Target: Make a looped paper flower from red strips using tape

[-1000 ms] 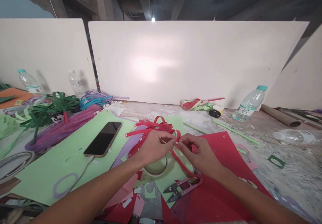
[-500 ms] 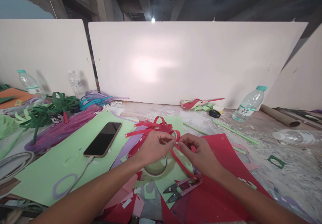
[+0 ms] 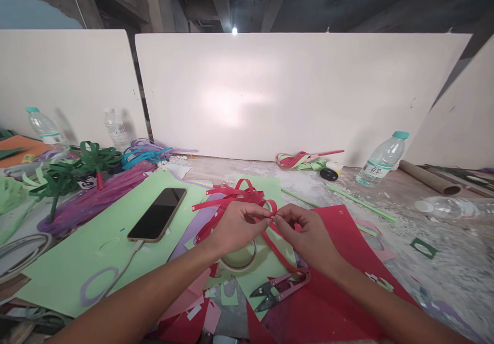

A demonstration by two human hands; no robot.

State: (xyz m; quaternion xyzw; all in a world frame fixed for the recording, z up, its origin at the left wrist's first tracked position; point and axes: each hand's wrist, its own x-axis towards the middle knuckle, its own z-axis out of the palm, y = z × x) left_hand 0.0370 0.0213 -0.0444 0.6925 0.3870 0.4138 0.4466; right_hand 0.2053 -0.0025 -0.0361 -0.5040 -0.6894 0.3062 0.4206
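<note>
Thumb and fingers of my left hand (image 3: 244, 225) are pinched on a red paper strip (image 3: 278, 251), close to where it curls into a loop. My right hand (image 3: 303, 229) pinches the same strip from the other side, and the fingertips of both hands nearly meet. Just behind lies a bunch of looped red paper strips (image 3: 243, 193). Below my hands a roll of tape (image 3: 252, 261) rests on light green paper, partly hidden by my left hand. Thread snips (image 3: 283, 288) with spread blades lie nearer me, across green and red paper.
At left, a phone (image 3: 159, 214) with a cable lies on green paper (image 3: 73, 261). Red paper (image 3: 339, 292) spreads at right. Further off are a water bottle (image 3: 382, 161), a cardboard tube (image 3: 428, 176), a black-lidded container (image 3: 330, 173) and green paper flowers (image 3: 92, 158).
Both hands stay almost in place, still pinching the red strip. The fingertips have shifted very slightly around the loop; the surrounding items lie as before.
</note>
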